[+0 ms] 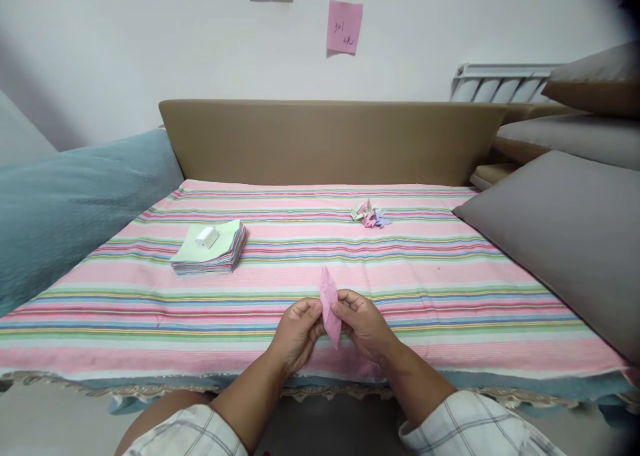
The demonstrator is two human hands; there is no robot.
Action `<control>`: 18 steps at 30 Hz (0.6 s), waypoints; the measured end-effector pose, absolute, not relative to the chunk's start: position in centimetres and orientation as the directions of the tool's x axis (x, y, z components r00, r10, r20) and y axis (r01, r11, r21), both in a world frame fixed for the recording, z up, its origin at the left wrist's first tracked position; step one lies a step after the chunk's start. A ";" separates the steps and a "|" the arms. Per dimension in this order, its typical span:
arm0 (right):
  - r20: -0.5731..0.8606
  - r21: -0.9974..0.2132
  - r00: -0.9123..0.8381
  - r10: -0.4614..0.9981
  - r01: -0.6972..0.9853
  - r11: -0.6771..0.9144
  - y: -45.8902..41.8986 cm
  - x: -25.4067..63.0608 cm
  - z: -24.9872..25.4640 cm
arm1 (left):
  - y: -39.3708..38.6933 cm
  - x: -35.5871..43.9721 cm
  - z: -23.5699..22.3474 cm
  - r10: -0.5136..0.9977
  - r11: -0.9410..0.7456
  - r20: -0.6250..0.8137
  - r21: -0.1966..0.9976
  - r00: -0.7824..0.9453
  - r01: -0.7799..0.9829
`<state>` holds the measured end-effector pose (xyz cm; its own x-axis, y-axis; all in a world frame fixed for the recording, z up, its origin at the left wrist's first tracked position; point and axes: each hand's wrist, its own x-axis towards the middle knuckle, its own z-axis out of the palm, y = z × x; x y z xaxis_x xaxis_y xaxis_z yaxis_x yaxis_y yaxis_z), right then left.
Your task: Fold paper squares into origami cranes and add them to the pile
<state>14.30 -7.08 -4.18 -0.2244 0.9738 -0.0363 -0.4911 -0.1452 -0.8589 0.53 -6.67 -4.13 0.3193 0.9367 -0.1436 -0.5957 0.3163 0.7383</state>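
A folded piece of pink paper [327, 296], long and pointed at both ends, stands upright between my hands above the near part of the striped cloth. My left hand [300, 329] pinches its left edge with thumb and fingers. On the other edge, my right hand [364, 323] grips the paper, thumb in front. Farther back lies a small pile of folded paper pieces [369, 215] in pink, green and purple. To the left rests a stack of coloured paper sheets [210, 248], pale green on top, with a small white block [207, 237] on it.
A striped cloth [280, 243] covers the seat, ending in a lace edge near me. Behind it rises a brown backrest [330, 143]. Grey cushions [565, 229] are piled at right, a blue cushion [85, 203] at left. A pink note [344, 27] hangs on the wall.
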 end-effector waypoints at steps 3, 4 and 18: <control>-0.025 -0.867 -0.210 0.977 -0.482 -0.126 -7.0 14.3 -4.4 | -6.7 0.6 -4.1 0.933 0.321 -0.141 0.740 0.330 -0.591; -0.021 -0.870 -0.204 0.979 -0.478 -0.118 -7.0 14.3 -4.4 | -6.7 0.6 -4.1 0.932 0.322 -0.140 0.742 0.334 -0.588; -0.003 -0.923 -0.215 0.977 -0.375 -0.086 -7.1 14.5 -4.3 | -6.8 0.7 -4.1 0.930 0.317 -0.148 0.783 0.335 -0.535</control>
